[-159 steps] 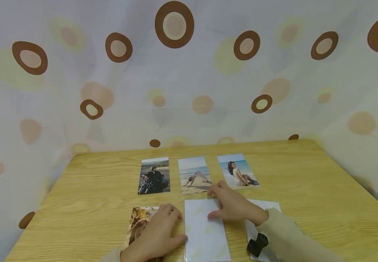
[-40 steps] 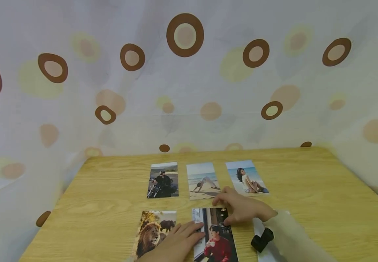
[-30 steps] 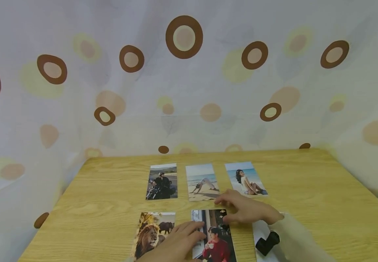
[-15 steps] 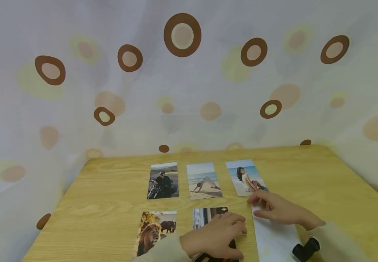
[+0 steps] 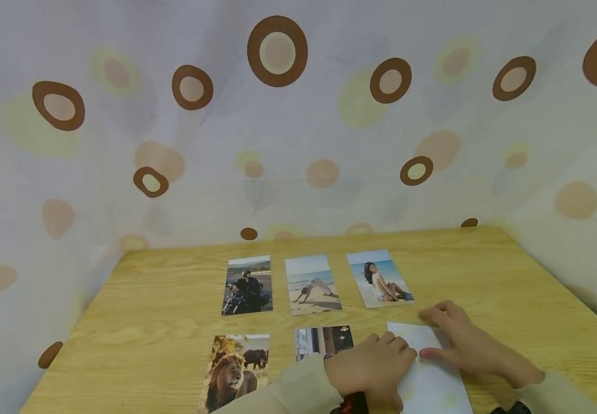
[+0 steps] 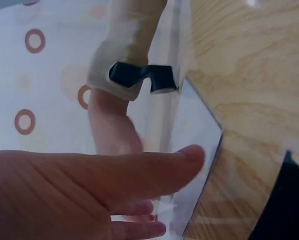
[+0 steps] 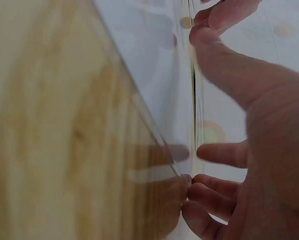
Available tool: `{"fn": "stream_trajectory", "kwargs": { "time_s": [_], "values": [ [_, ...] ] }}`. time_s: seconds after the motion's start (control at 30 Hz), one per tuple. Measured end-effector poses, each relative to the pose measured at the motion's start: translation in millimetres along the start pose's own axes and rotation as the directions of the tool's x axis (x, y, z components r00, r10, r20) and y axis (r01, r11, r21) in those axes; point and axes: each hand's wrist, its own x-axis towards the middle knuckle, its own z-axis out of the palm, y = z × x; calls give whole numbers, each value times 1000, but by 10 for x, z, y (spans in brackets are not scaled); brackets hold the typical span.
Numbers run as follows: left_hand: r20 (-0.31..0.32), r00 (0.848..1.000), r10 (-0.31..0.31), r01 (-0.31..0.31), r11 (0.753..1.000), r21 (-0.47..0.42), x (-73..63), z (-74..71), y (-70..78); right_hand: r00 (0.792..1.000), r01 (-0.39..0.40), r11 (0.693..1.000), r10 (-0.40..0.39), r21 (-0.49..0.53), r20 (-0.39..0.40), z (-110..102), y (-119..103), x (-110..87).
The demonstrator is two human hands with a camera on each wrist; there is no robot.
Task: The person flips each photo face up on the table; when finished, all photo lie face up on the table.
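A photo card lies white back up (image 5: 435, 382) at the front right of the table. My left hand (image 5: 373, 367) rests at its left edge, fingertips on the card's border, thumb toward me. Over its upper right part is my right hand (image 5: 471, 348), thumb on the white back and fingers spread past the far edge. In the right wrist view the right fingertips (image 7: 209, 197) are right at the card's edge. The left wrist view shows the left thumb (image 6: 174, 167) stretched over the card (image 6: 199, 127). The coffee-scene photo (image 5: 329, 340) is mostly hidden under my left arm.
In the back row lie a motorcycle photo (image 5: 248, 287), a beach-stretch photo (image 5: 313, 284) and a seated-woman beach photo (image 5: 380, 280). A lion photo (image 5: 236, 368) lies front left. Patterned cloth (image 5: 288, 126) surrounds the wooden table (image 5: 148, 322) at back and sides.
The middle front card went from white back up to picture side up. Both hands then shifted right from it to the white-backed card.
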Motion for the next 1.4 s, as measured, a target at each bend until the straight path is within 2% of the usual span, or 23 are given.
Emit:
{"fn": "stream_trajectory", "kwargs": {
  "time_s": [0.13, 0.27, 0.37, 0.77, 0.93, 1.03, 1.17, 1.27, 1.4],
  "values": [
    [30, 1000, 2, -3, 1000, 26, -12, -38, -4, 1000, -18, 996, 20, -93, 22, 7, -11, -45],
    [10, 1000, 9, -9, 998, 64, -25, -44, 7, 999, -30, 996, 32, -86, 16, 10, -18, -30],
    [13, 1000, 18, -18, 999, 49, -38, -35, 6, 998, -48, 997, 51, -67, 39, 3, -28, -10],
    [12, 1000, 9, -9, 1000, 24, -52, 33, -7, 991, -20, 999, 26, -46, 132, 13, -40, 85],
    [-20, 1000, -5, 5, 999, 31, -67, 40, 3, 992, -7, 1000, 6, 2, 128, 26, 25, 104],
    [-40, 999, -13, 14, 1000, 25, -61, 45, 3, 991, -29, 999, 24, 35, 132, 14, 25, 113],
    [-55, 998, -36, 38, 999, 23, -48, 49, 8, 995, -25, 1000, 24, 2, 97, 1, 4, 118],
    [-61, 997, -47, 49, 998, 27, -41, 55, 12, 997, -27, 998, 31, -59, 64, -4, -11, 112],
    [-60, 997, -47, 49, 999, 25, -34, 61, 15, 998, -14, 998, 18, -66, 63, -21, -25, 112]
  ]
}}
